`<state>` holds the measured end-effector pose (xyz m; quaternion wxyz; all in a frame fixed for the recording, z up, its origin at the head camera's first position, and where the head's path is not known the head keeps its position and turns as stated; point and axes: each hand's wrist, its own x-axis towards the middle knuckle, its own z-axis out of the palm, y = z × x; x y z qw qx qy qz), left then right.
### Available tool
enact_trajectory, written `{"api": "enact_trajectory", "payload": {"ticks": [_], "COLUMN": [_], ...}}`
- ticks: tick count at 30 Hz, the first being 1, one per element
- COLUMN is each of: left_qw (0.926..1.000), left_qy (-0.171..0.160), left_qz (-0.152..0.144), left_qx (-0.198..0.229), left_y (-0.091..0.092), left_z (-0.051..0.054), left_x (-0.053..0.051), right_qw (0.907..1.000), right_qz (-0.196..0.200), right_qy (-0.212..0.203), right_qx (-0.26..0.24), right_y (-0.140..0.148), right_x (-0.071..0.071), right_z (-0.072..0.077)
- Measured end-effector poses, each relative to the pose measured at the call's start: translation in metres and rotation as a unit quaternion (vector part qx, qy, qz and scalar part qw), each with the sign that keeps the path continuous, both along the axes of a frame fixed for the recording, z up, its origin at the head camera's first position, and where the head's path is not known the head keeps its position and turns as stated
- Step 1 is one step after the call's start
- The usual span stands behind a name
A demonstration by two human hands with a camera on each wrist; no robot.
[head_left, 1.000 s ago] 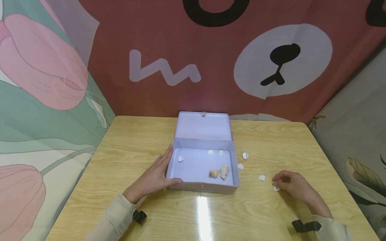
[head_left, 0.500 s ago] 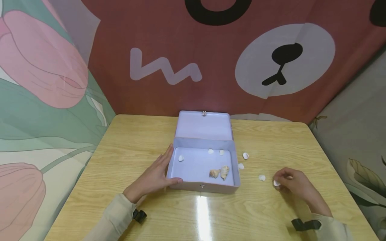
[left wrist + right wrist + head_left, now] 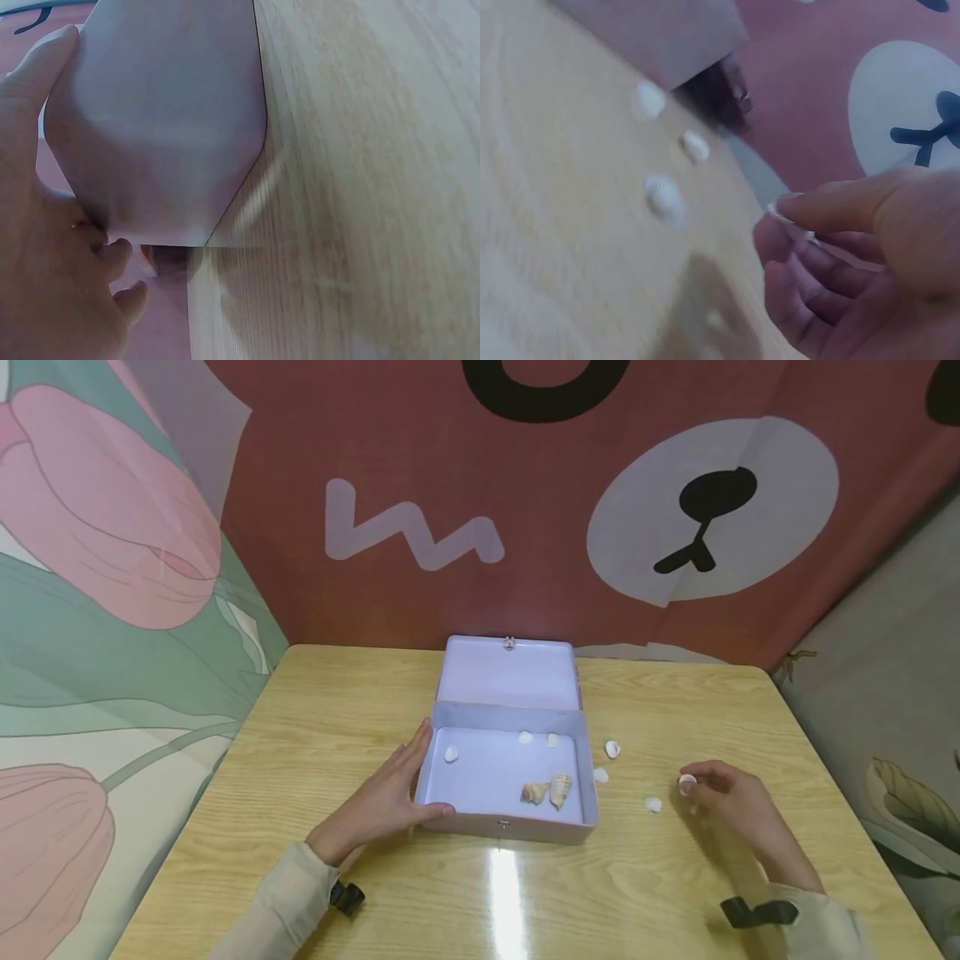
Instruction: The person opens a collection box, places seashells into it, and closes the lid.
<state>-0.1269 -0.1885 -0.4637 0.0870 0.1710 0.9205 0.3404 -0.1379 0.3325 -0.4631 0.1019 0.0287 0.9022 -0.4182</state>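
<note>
Wood-grain surface (image 3: 345,693) lay beneath right fingers (image 3: 708,767) clamped on a white shell (image 3: 686,783); left fingers (image 3: 411,757), spread apart, touched a box (image 3: 540,830).

Now lifts a small white curved seashell (image 3: 687,784) off the yellow wood-grain tabletop (image 3: 637,881) with the bare right hand (image 3: 735,800). Reaches farther forward.

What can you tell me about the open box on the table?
The rectangular box looks like painted metal, pale lilac inside and dull pinkish outside. Its lid is tipped back, with a metal clasp at its far edge. It sits flat on the wood-grain table; the left hand holds its left side. Inside lie three small white seashells and two larger brownish spiral shells.
</note>
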Motion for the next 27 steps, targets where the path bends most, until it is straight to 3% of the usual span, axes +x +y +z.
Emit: {"api": "enact_trajectory", "payload": {"ticks": [3, 7, 20, 27], "left_qw": [1.0, 0.9999, 0.9999, 0.9998], "left_qy": [-0.001, -0.01, -0.014, -0.012], "left_qz": [-0.001, 0.001, 0.007, 0.008], "left_qx": [-0.001, -0.003, -0.004, -0.01], "left_y": [0.0, 0.001, 0.002, 0.001], "left_z": [0.0, 0.0, 0.001, 0.001], "left_x": [0.0, 0.001, 0.001, 0.001], "right_qw": [0.9983, 0.9955, 0.9954, 0.9954], "right_qz": [-0.016, -0.007, 0.038, 0.057], "right_qy": [0.033, 0.061, 0.073, 0.058], "right_qx": [-0.046, -0.073, -0.049, -0.051], "right_y": [-0.002, -0.007, -0.035, -0.047], "right_x": [-0.001, -0.005, -0.023, -0.033], "right_z": [0.002, 0.005, 0.031, 0.042]}}
